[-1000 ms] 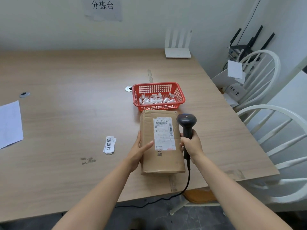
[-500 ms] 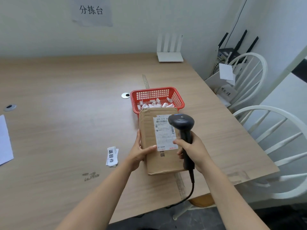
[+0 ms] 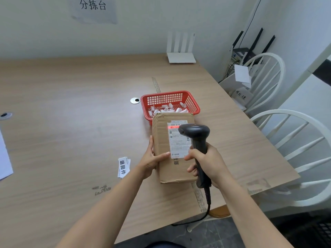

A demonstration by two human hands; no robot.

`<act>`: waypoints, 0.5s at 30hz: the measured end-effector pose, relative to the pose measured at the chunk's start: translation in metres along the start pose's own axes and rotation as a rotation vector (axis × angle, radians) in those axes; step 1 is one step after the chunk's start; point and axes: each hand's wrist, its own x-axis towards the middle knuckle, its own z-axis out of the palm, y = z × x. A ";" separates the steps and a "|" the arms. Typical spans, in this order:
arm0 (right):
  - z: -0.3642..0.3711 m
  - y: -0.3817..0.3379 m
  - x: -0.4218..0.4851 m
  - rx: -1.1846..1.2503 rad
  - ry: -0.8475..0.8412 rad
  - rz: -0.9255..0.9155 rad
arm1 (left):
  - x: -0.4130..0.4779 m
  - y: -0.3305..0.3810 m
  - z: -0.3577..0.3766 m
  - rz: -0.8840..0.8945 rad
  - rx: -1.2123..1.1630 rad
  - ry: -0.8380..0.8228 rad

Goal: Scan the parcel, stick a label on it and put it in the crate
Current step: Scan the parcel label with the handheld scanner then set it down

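Observation:
A brown cardboard parcel [image 3: 162, 138] with a white shipping label is tilted up off the wooden table [image 3: 71, 122]. My left hand [image 3: 152, 159] grips its left edge, thumb on the label's lower corner. My right hand [image 3: 208, 163] holds a black corded barcode scanner [image 3: 196, 136] over the parcel's right side. The scanner's head covers part of the label, and a red light band falls across the barcode near the label's top. A small stack of white stickers with black characters [image 3: 123, 167] lies on the table left of the parcel.
A red plastic basket [image 3: 193, 104] with several small white paper rolls sits just behind the parcel. A white router [image 3: 180, 57] stands at the table's back edge. Two white chairs [image 3: 293, 133] stand to the right. A white sheet [image 3: 4, 163] lies at the far left.
My right hand brought the scanner from beside the parcel to over its label, and the red scan light now shows on the barcode. The parcel has been lifted and tilted up.

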 end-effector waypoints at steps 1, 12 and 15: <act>0.001 -0.001 -0.001 0.004 -0.005 0.000 | 0.000 0.000 0.000 0.002 0.001 0.000; -0.003 0.000 -0.001 0.004 0.001 -0.007 | 0.001 -0.003 -0.001 -0.035 0.030 0.012; -0.008 0.005 0.001 -0.011 0.025 0.006 | -0.001 -0.009 0.005 -0.096 0.002 0.042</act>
